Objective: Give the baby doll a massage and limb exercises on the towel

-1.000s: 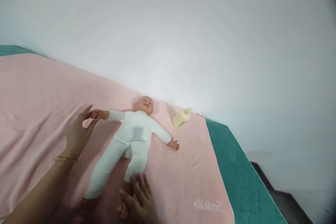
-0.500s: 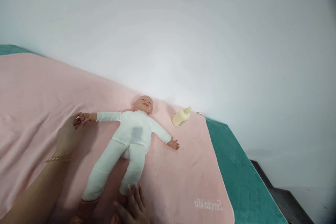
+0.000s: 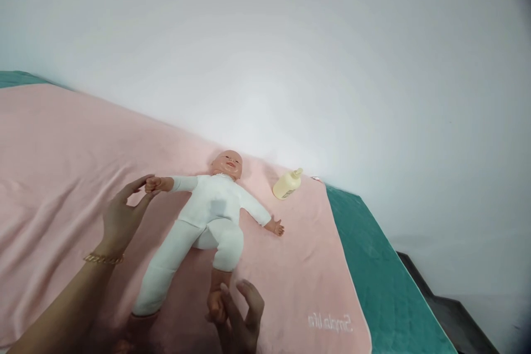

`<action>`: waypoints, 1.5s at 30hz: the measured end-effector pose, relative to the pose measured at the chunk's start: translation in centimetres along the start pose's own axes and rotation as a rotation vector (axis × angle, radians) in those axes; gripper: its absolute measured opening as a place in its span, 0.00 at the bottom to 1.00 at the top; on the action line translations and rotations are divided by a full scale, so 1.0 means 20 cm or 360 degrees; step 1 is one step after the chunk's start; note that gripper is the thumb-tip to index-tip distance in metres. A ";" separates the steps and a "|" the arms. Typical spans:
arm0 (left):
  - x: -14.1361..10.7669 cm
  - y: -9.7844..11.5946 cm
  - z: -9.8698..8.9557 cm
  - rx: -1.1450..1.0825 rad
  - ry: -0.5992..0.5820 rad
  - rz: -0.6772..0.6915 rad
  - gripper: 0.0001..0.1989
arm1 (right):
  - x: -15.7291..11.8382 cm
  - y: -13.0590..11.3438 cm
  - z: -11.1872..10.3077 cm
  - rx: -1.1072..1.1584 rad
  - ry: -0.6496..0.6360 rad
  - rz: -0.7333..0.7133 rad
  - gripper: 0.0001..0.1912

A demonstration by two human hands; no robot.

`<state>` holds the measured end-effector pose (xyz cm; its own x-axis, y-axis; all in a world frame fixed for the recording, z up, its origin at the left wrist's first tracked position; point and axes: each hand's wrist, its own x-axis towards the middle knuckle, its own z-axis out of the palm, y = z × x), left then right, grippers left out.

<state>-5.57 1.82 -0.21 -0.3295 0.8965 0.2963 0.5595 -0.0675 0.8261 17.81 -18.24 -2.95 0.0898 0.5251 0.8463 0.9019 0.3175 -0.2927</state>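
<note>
A baby doll (image 3: 211,199) in a white suit lies on its back on a pink blanket (image 3: 290,276), arms spread. My left hand (image 3: 126,213), with a gold bracelet at the wrist, pinches the doll's small hand at the image's left between thumb and fingers. Low in the view, my right hand (image 3: 243,315) is at the doll's bare foot (image 3: 216,305), its fingers curled around it. That leg is bent, the other stretched out. To the right of the doll's head, a pale yellow pump bottle (image 3: 287,184) is tilted.
Behind the blanket rises a plain white wall (image 3: 265,55). A green quilted cover (image 3: 369,254) shows beyond the blanket's right edge. Dark furniture (image 3: 452,318) is at the lower right.
My left hand has moved right, pushing the doll's arm inward. My right hand has moved right and the doll's leg with it, now bent at the knee.
</note>
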 end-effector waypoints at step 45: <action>0.08 -0.04 -0.01 -0.0760 -0.0195 -0.0818 0.19 | 0.06 -0.01 0.02 0.0422 -0.0921 -0.0376 0.15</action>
<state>-6.70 3.16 -0.26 -0.3589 0.9071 -0.2201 -0.0473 0.2179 0.9748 17.54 -17.44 -1.96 -0.4043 0.7323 0.5480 0.7289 0.6199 -0.2906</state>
